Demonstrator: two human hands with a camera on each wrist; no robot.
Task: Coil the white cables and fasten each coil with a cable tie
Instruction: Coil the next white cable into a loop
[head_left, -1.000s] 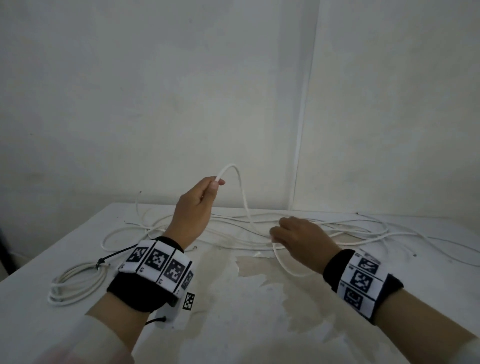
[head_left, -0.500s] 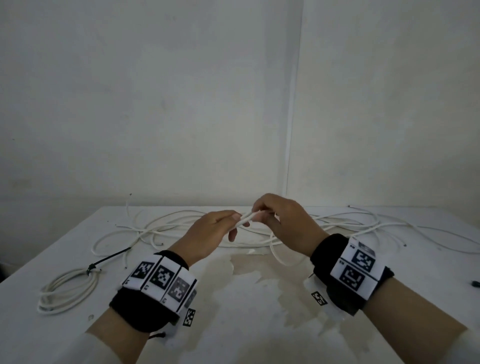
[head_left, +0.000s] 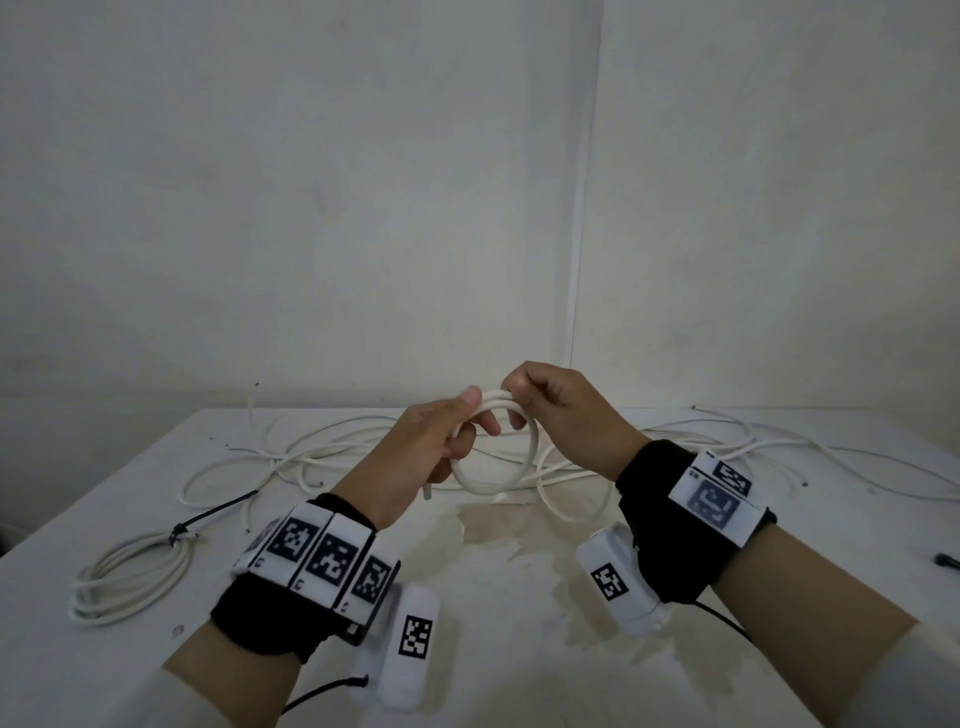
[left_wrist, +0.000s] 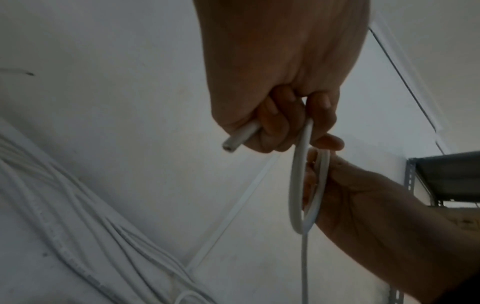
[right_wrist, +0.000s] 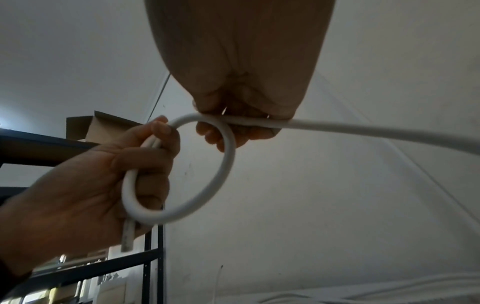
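One finished coil (head_left: 132, 574) lies far left on your table (head_left: 519, 649), its black tie (head_left: 215, 517) blurry. Your left hand (head_left: 415, 462) grips the white cable (head_left: 493, 480) near its cut end, hidden from the head view; the left wrist view shows it. Your right hand (head_left: 563, 415) pinches the loop's top; the right wrist view shows cable running off-frame.

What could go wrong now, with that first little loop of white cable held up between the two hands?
The loop is small and looks stiff; if the left hand or right hand eases its pinch, it might spring open. The rest of this cable trails into the loose cables on the table, so pulling more in could snag or drag them.
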